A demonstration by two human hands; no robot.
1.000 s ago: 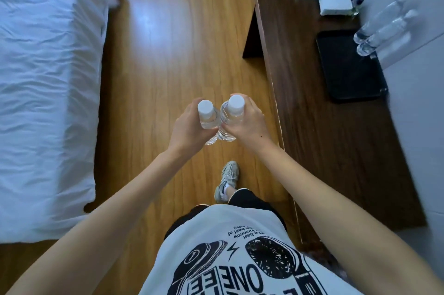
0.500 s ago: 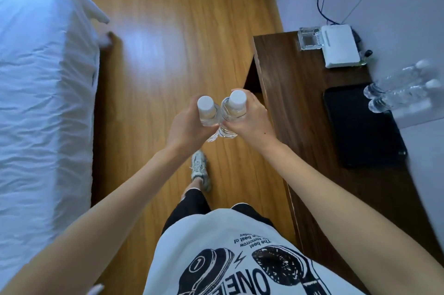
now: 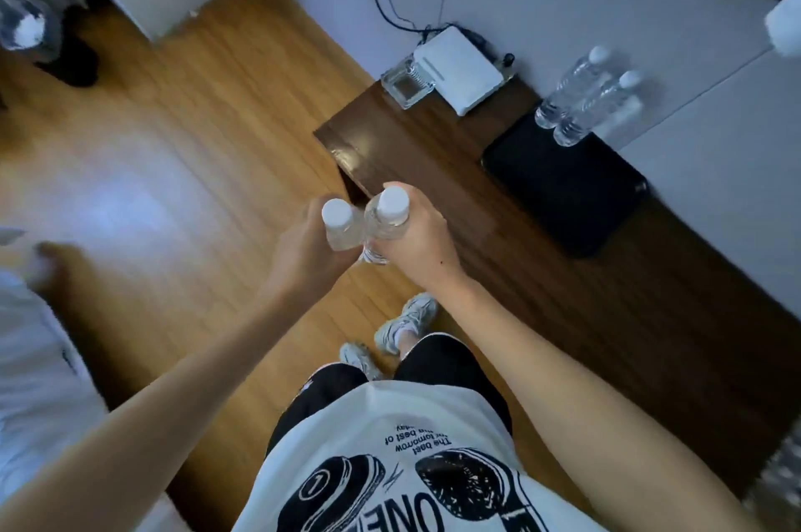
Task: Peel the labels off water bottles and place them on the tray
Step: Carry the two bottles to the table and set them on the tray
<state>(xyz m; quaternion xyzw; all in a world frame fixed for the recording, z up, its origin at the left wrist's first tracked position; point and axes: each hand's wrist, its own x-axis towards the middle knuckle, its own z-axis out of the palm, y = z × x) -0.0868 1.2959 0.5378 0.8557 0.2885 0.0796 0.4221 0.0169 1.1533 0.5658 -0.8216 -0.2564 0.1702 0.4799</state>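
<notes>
My left hand (image 3: 303,247) grips a clear water bottle with a white cap (image 3: 337,221). My right hand (image 3: 418,241) grips a second clear bottle with a white cap (image 3: 390,213). The two bottles touch each other, held upright above the wooden floor, just off the near-left corner of the dark table. No labels show on them. A black tray (image 3: 568,189) lies on the table by the wall. Two clear bare bottles (image 3: 583,104) stand at the tray's far end.
The dark wooden table (image 3: 542,297) runs along the white wall on the right. A white router (image 3: 459,72) with cables and a glass ashtray (image 3: 405,87) sit at its far end. A white bed (image 3: 30,358) lies at the left. My feet stand on the floor.
The view has swung to the right and tilted, so the table and tray now lie diagonally ahead. Both hands keep the two bottles together, now closer to the table's corner.
</notes>
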